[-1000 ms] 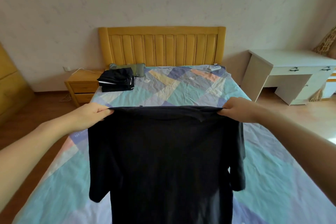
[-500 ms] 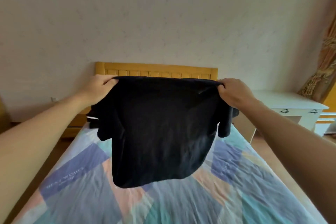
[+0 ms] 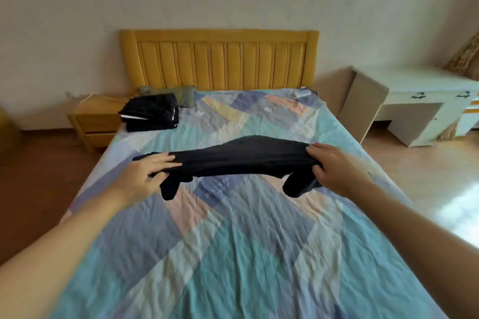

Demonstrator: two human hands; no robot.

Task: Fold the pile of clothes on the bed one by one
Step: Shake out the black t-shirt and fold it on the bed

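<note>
The fingers (image 3: 166, 160) of the left hand (image 3: 141, 179) are pinching one end of a black shirt (image 3: 246, 160), and the fingers (image 3: 315, 149) of the right hand (image 3: 337, 171) are gripping the other end. The shirt is stretching between the hands above the middle of the bed (image 3: 233, 254), its sleeves hanging down near each hand. A stack of dark folded clothes (image 3: 150, 112) is lying on the bed's far left corner, beside a green pillow (image 3: 185, 94) under the yellow headboard (image 3: 220, 59). A nightstand (image 3: 96, 119) is standing left of the bed, a white counter (image 3: 414, 96) to the right.
</note>
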